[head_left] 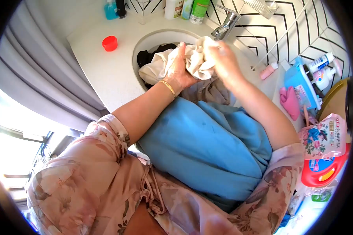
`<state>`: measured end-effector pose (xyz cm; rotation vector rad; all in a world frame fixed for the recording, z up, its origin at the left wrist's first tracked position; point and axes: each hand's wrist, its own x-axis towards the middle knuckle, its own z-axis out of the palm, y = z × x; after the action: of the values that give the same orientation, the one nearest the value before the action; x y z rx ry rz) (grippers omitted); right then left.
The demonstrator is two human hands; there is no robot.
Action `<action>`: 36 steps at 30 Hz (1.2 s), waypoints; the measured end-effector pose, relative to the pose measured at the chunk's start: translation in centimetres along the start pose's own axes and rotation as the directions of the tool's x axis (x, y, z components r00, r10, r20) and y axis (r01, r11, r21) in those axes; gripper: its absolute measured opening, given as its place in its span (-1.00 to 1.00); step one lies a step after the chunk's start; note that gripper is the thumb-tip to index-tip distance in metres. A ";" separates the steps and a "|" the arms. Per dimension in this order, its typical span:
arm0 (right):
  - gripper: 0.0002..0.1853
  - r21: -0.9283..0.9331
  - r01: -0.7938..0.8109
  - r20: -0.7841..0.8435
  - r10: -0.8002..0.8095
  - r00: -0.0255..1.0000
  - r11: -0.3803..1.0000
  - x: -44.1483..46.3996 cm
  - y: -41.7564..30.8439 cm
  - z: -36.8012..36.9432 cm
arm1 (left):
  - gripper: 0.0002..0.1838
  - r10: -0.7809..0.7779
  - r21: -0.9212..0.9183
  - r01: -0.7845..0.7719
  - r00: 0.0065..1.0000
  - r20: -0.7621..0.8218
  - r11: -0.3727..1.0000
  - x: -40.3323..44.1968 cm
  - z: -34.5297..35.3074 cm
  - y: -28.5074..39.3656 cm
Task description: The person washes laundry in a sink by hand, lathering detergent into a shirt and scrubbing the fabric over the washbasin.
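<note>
Over a round sink, my left hand is closed around a bunched cream cloth, thumb pointing up. My right hand, smeared by motion, is closed on the right part of the same cloth. Black fabric lies in the sink at the left, beyond the cream cloth. Grey-brown fabric shows below my hands. A large blue cloth spreads between my forearms, up to the sink's near edge.
A red cap sits on the counter at left. Behind the sink are bottles and a faucet. At right stand a blue basket with bottles, a pink cloth and a red detergent container.
</note>
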<state>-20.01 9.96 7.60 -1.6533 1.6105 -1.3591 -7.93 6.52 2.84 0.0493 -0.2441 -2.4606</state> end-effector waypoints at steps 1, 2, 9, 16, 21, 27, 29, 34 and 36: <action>-0.79 -0.251 0.273 0.065 -0.265 0.962 0.929 -0.9 0.1 1.1 | -0.41 0.023 0.020 -0.023 1.000 0.012 1.000 0.1 -0.2 0.2; -0.84 -0.421 0.606 0.277 -0.540 0.795 0.675 -2.6 -2.5 2.0 | -0.48 -0.010 -0.178 0.128 0.839 0.544 0.976 3.6 -6.3 1.0; -0.73 -0.481 -0.227 -0.013 0.252 0.968 0.847 3.1 0.2 0.7 | -0.69 0.163 0.122 -0.133 0.945 -0.285 0.984 0.1 1.2 -3.0; -0.89 -0.413 0.580 0.343 -0.470 0.814 0.702 -4.0 -3.3 4.9 | -0.71 0.096 0.172 -0.116 0.988 0.119 0.978 2.1 -7.0 1.0; -0.71 -0.358 -0.145 -0.089 0.121 0.989 0.922 1.0 -2.7 1.9 | -0.60 0.099 0.168 -0.082 0.991 -0.094 0.982 0.8 -0.2 -2.7; -0.58 -0.519 0.425 0.243 -0.349 0.905 0.741 -4.2 -4.0 3.7 | -0.66 0.832 -0.944 -0.088 0.503 0.234 0.318 0.7 3.4 -6.1; -0.68 -0.461 0.704 0.448 -0.543 0.710 0.539 -4.1 -2.7 4.6 | -0.68 0.834 -0.947 -0.041 0.486 0.260 0.318 0.6 2.7 -5.7; -0.70 -0.536 0.025 0.043 -0.002 0.999 0.844 1.5 1.1 1.9 | -0.64 0.065 0.270 -0.042 0.995 -0.077 0.962 0.7 -0.2 -1.8; -0.61 -0.420 -0.180 -0.148 0.129 0.981 0.890 2.1 2.0 1.2 | -0.65 0.062 0.205 -0.038 0.992 -0.113 0.978 0.5 -0.3 -2.2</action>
<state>-20.29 7.19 6.05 -1.6553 2.1882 -1.0859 -9.63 7.87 2.14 0.2728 -0.4381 -2.3648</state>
